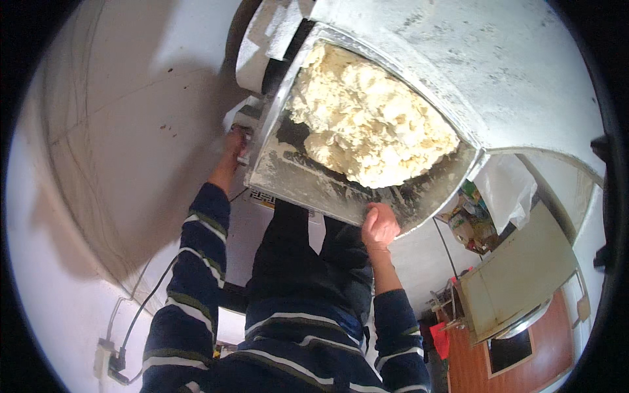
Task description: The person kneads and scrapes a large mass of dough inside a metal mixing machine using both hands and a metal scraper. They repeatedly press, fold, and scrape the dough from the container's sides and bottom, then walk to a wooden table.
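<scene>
A large lump of pale, rough dough [376,120] lies in the metal trough [304,184] of a dough mixing machine, directly before me. The trough's inner walls are smeared with flour and dough. My right hand [381,226] is closed over the trough's near rim, its thumb on top and the fingers partly hidden. On the trough's left side, my left hand [238,140] is closed around a small metal handle or lever [244,158]; its fingers are partly hidden. Neither hand touches the dough.
A floury whitish surface [467,64] lies beyond the trough. At right are a clear plastic bag [508,189], colourful packages [471,226], a beige panel [521,275] and a reddish-brown wooden surface [555,339]. A black cable [142,304] runs to a wall socket [103,356] at lower left.
</scene>
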The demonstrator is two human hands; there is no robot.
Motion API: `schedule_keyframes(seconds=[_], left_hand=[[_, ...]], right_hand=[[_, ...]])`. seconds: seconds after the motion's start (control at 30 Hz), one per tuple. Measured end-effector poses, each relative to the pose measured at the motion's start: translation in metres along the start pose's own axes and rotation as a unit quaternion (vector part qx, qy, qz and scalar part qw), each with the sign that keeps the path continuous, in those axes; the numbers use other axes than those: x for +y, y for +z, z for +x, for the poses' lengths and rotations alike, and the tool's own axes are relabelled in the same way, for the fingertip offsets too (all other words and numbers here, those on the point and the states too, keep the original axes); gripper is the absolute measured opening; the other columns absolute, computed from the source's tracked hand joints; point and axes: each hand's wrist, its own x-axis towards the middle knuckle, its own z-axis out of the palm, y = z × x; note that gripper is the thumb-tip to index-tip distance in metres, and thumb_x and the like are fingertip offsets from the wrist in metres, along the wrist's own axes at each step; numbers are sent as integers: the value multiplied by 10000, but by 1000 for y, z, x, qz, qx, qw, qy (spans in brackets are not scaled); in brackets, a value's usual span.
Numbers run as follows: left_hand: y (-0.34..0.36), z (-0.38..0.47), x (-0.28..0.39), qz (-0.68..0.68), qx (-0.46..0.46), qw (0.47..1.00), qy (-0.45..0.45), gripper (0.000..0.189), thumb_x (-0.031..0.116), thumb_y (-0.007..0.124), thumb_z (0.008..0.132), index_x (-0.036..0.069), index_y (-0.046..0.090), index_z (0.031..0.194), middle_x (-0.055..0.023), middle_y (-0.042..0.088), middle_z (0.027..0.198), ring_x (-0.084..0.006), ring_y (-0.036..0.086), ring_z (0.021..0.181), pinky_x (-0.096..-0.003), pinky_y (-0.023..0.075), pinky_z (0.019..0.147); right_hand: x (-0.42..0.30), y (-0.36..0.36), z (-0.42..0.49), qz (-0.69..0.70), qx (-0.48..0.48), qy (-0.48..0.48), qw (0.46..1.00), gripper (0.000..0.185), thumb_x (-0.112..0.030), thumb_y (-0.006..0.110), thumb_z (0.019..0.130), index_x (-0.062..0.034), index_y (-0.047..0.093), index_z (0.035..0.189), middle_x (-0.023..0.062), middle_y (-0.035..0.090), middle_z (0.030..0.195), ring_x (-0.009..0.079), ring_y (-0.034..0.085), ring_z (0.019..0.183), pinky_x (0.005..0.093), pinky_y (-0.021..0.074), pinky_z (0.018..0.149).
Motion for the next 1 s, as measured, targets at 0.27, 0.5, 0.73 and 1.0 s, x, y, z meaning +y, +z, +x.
schedule_keyframes(seconds=[0.27,0.5,0.73,1.0], left_hand=[[-13,-252,157,18,26,903,428,186,163,574,1056,11,677,1027,-85,684,940,-218,633,905,-344,509,851],[133,-313,273,350,-138,654,656,475,302,558,1080,-12,577,1436,-212,546,1494,-356,502,1412,-520,400,1200],[159,-285,299,466,-214,597,617,517,349,456,1109,-57,592,1398,-233,604,1428,-378,575,1311,-488,443,1144],[187,-285,347,593,-325,571,466,527,407,322,1124,57,595,1409,-183,758,1039,-402,706,1013,-538,541,943]], right_hand=[[-29,-66,67,198,71,24,977,208,-147,573,1050,-15,726,1103,190,703,1109,341,683,1047,432,531,904],[-35,-117,179,6,120,-99,988,322,-166,559,1048,43,654,1274,263,647,1330,418,594,1253,523,470,1063],[-15,-128,213,7,-50,-61,997,530,-362,448,1099,32,614,1413,259,667,1352,439,590,1300,475,458,1097],[-5,-117,242,-10,-110,-78,991,444,-344,430,1044,-15,729,1061,291,726,1013,490,690,962,562,538,906]])
